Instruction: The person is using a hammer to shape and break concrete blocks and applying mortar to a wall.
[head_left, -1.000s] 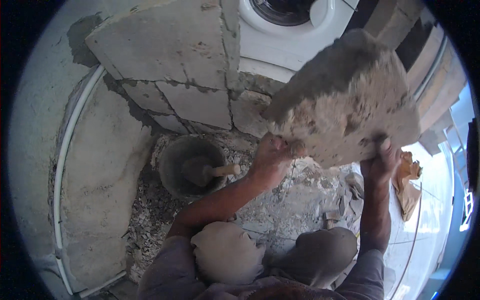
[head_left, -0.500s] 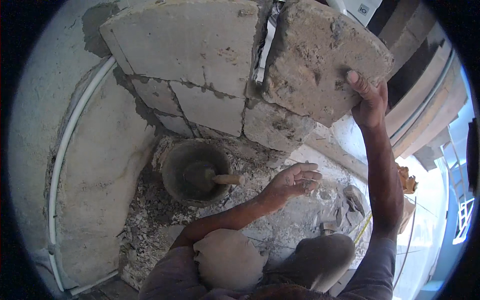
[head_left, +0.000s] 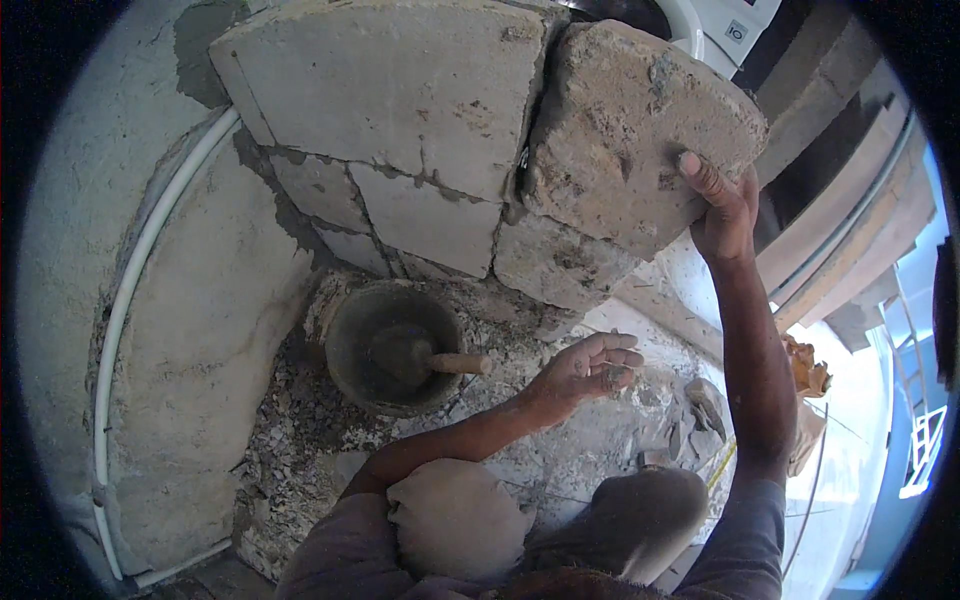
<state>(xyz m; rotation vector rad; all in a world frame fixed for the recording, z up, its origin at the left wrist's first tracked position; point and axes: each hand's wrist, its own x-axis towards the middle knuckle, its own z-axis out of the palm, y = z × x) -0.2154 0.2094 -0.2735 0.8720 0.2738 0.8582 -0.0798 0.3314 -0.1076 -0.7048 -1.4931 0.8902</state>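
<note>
My right hand (head_left: 722, 205) grips the right edge of a rough concrete block (head_left: 640, 130), thumb on its near face and the other fingers hidden behind it. The block stands on the low wall, over a smaller rough block (head_left: 560, 258) and beside a large smooth block (head_left: 390, 85), with a narrow dark joint between them. My left hand (head_left: 590, 372) hovers palm up over the rubble, fingers part curled and apart, with nothing in it. To its left sits a dark bucket (head_left: 345, 372) holding a trowel, whose wooden handle (head_left: 460, 363) sticks out over the rim.
A white pipe (head_left: 150, 230) runs down the plastered wall at left. Broken mortar and rubble (head_left: 300, 420) cover the floor around the bucket, with stone chips (head_left: 705, 410) at right. Boards (head_left: 850, 220) lean at the far right, near a crumpled brown bag (head_left: 805, 370). White appliance (head_left: 735, 30) behind.
My right hand and the concrete block have shifted left, and the gap beside the large block has narrowed. My left hand stays nearly where it was.
</note>
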